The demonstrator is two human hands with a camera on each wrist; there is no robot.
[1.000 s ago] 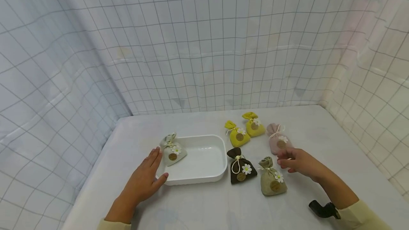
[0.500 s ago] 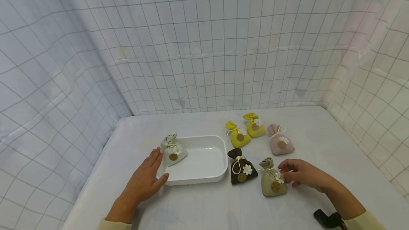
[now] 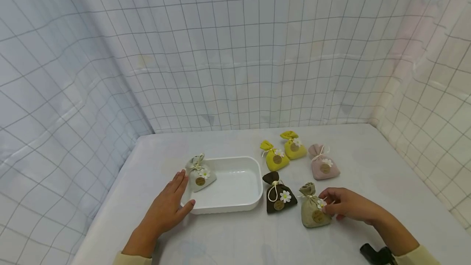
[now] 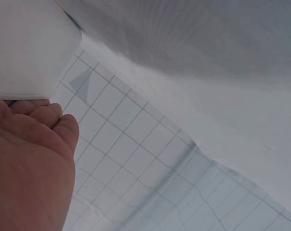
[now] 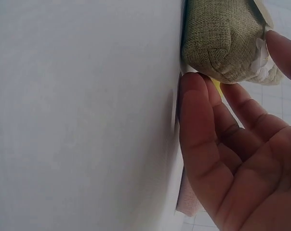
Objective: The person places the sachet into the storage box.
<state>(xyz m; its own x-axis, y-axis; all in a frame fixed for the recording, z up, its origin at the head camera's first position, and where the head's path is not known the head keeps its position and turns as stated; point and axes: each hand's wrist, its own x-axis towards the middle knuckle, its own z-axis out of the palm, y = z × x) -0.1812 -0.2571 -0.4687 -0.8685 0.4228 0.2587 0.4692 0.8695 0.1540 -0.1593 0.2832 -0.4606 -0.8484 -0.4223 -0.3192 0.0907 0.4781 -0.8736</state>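
In the head view my right hand (image 3: 349,205) is at the right side of an olive-green drawstring pouch (image 3: 310,219) with a daisy and a round tag. Seen from the right wrist, the thumb lies by the daisy and curled fingertips meet the side of the pouch (image 5: 222,38), pinching it. My left hand (image 3: 163,209) rests, fingers extended, against the left end of a white rectangular tray (image 3: 235,189). A pale grey-green pouch (image 3: 196,175) leans inside the tray's left end. The left wrist view has the fingertips (image 4: 66,130) right at the tray's rim.
A dark brown pouch (image 3: 274,203) lies between the tray and the olive one. Behind are two yellow pouches (image 3: 277,162) and a pink pouch (image 3: 324,171). A black pipe-shaped object (image 3: 375,253) is by the right sleeve. Grid-patterned curtains (image 3: 235,72) surround the white table.
My right hand has moved from near the pink pouch down to the olive-green pouch, and its thumb now overlaps that pouch. The left hand stays at the tray.
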